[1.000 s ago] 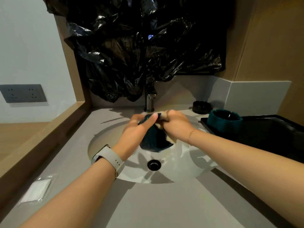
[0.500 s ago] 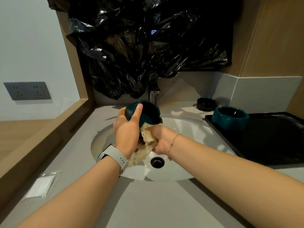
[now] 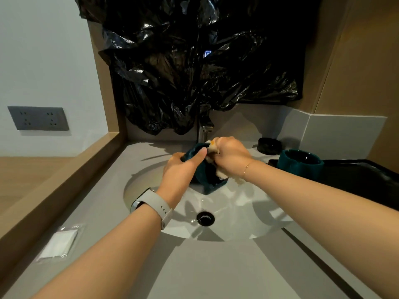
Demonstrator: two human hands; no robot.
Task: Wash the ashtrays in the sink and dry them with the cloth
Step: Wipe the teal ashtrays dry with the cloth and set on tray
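Over the white sink basin [image 3: 254,214] my left hand [image 3: 181,171] grips a dark teal ashtray [image 3: 207,178], tilted on its side, thumb across its rim. My right hand [image 3: 231,156] clutches a beige cloth [image 3: 220,172] and presses it against the ashtray's upper right part. A second teal ashtray [image 3: 300,164] stands upright on the black tray [image 3: 362,180] to the right. A small black ashtray [image 3: 269,145] sits on the counter behind it.
The tap [image 3: 205,131] stands right behind my hands, under a hanging black plastic sheet [image 3: 194,67]. The drain [image 3: 205,218] lies below the ashtray. A white packet in clear wrap [image 3: 59,243] lies on the grey counter at the left, near a wooden ledge.
The ashtray has come down from near the tap and tipped onto its side. My right hand with the cloth rose from below the ashtray to its upper edge.
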